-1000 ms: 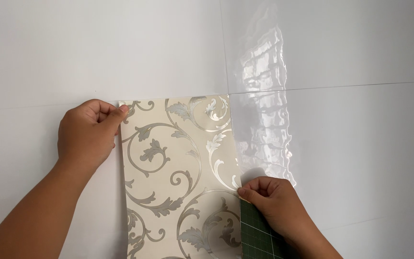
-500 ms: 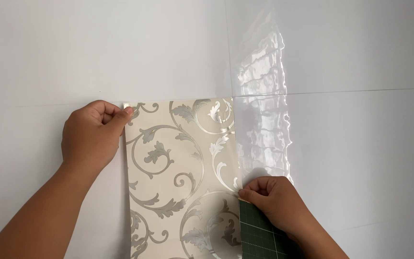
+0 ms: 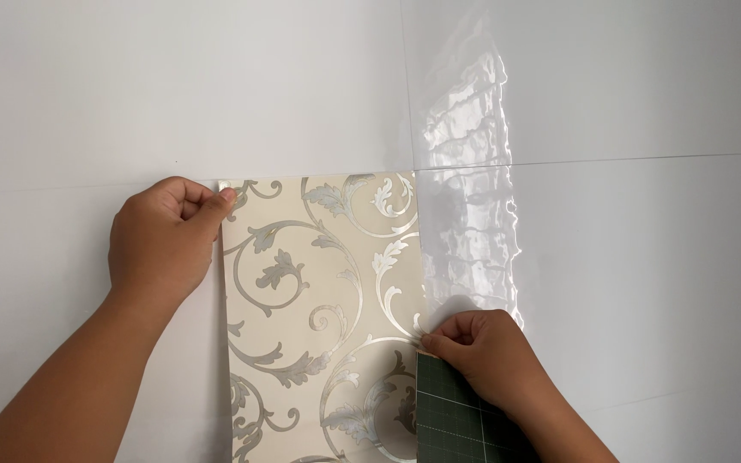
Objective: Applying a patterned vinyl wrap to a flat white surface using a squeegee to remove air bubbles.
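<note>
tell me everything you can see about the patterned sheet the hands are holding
The patterned sheet is a cream strip, like wallpaper or sticker film, printed with shiny silver leafy scrolls. It lies flat against glossy white tiles, its top edge along a grout line, its lower end running out of view. The left hand pinches the top left corner. The right hand grips the right edge lower down, where a dark green gridded backing shows below.

Wide bare room is offered by the glossy white tiled surface (image 3: 611, 257) above and to the right of the patterned cream sheet (image 3: 319, 291). The lower middle is blocked by that sheet, by the left hand (image 3: 160, 244) at its top-left corner, and by the right hand (image 3: 486, 356) at its right edge, beside a dark green gridded backing (image 3: 452, 420).
</note>
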